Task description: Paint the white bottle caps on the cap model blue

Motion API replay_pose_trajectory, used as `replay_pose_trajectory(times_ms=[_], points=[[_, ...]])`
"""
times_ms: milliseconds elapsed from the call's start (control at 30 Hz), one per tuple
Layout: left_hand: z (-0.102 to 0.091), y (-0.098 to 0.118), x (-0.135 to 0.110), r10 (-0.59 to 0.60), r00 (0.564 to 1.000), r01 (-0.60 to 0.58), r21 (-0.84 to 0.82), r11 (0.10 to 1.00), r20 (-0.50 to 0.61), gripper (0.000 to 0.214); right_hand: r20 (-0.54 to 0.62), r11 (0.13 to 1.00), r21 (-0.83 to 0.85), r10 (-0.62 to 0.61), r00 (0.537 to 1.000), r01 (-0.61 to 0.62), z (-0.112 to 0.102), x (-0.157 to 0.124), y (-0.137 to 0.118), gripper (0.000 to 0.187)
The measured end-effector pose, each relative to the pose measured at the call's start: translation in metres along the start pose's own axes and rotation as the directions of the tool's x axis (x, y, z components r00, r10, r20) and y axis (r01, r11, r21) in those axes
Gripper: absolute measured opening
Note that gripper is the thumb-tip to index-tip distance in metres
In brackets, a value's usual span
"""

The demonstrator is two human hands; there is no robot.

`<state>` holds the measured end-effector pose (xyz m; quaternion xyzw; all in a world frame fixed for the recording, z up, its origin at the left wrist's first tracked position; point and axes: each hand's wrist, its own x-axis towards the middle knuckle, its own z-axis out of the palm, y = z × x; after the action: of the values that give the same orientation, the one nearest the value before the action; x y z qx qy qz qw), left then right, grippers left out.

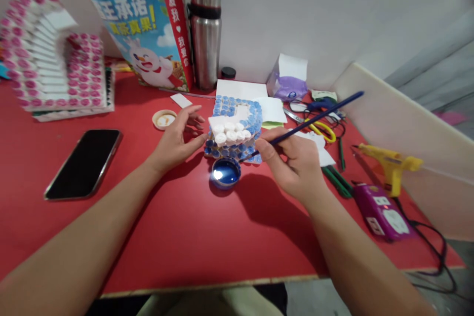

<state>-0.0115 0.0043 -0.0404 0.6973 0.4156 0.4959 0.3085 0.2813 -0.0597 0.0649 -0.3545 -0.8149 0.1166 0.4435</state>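
Observation:
My right hand (291, 158) pinches a long dark blue paintbrush (326, 114), its handle pointing up to the right. The brush's lower end reaches the rim of a small round jar of blue paint (225, 174). Just behind the jar sits a small craft model (255, 113) covered in rolled pieces, many painted blue. White unpainted rolls (231, 133) cover its raised front part. Beside the model's left side is my left hand (181, 136), fingers apart and holding nothing. Its thumb tip is close to the model; whether they touch I cannot tell.
A phone (85, 164) and a round lid (165, 119) lie left. Behind stand a pink-and-white model (37, 59), a printed bag (148, 24) and a steel flask (206, 34). Yellow-handled scissors (322, 130), a green cutter (336, 181), a glue gun (392, 163) and a purple corded box (385, 212) are right.

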Motion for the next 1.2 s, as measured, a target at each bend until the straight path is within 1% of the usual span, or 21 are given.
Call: replay_pose_trajectory(times_ms=[100, 167, 200, 300, 367, 433, 500, 600, 733, 1000, 1200], points=[[0.000, 0.000, 0.000, -0.008, 1.000, 0.008, 0.000, 1.000, 0.001, 0.072, -0.024, 0.999, 0.031, 0.028, 0.999, -0.028, -0.002, 0.000, -0.003, 0.028], [0.000, 0.001, 0.000, -0.001, 1.000, 0.001, 0.004, 1.000, -0.002, 0.071, -0.062, 0.991, 0.105, 0.090, 0.994, -0.084, -0.003, 0.000, -0.005, 0.028], [0.001, 0.002, 0.000, 0.002, 1.000, -0.002, 0.005, 1.000, -0.004, 0.071, -0.086, 0.978, 0.163, 0.143, 0.986, -0.128, -0.003, 0.000, -0.005, 0.030], [0.001, 0.003, 0.001, -0.008, 1.000, 0.008, 0.003, 1.000, -0.006, 0.072, -0.162, 0.895, 0.371, 0.324, 0.932, -0.247, 0.000, 0.000, 0.000, 0.036], [0.002, 0.005, 0.000, -0.015, 1.000, 0.015, -0.003, 1.000, -0.002, 0.073, -0.227, 0.848, 0.460, 0.398, 0.889, -0.263, 0.003, 0.001, 0.006, 0.038], [0.002, 0.008, 0.000, -0.009, 1.000, 0.009, -0.005, 1.000, 0.009, 0.073, -0.293, 0.839, 0.482, 0.426, 0.856, -0.253, 0.004, 0.004, 0.012, 0.041], [0.001, 0.011, -0.001, 0.010, 1.000, -0.010, 0.004, 1.000, 0.025, 0.073, -0.337, 0.852, 0.467, 0.418, 0.843, -0.236, 0.005, 0.006, 0.016, 0.043], [0.000, 0.016, -0.003, 0.032, 0.997, -0.034, 0.036, 0.999, 0.069, 0.076, -0.345, 0.882, 0.415, 0.382, 0.857, -0.225, 0.004, 0.007, 0.018, 0.044], [0.000, 0.018, -0.005, 0.024, 0.993, -0.031, 0.061, 0.998, 0.119, 0.082, -0.311, 0.910, 0.331, 0.354, 0.882, -0.249, 0.004, 0.004, 0.017, 0.046], [0.000, 0.019, -0.005, 0.030, 0.992, -0.040, 0.084, 0.996, 0.124, 0.081, -0.266, 0.965, 0.163, 0.242, 0.933, -0.204, 0.005, -0.002, 0.020, 0.036], [0.000, 0.019, -0.005, 0.035, 0.992, -0.046, 0.088, 0.995, 0.123, 0.079, -0.242, 0.968, 0.161, 0.228, 0.943, -0.193, 0.003, -0.002, 0.017, 0.032]])
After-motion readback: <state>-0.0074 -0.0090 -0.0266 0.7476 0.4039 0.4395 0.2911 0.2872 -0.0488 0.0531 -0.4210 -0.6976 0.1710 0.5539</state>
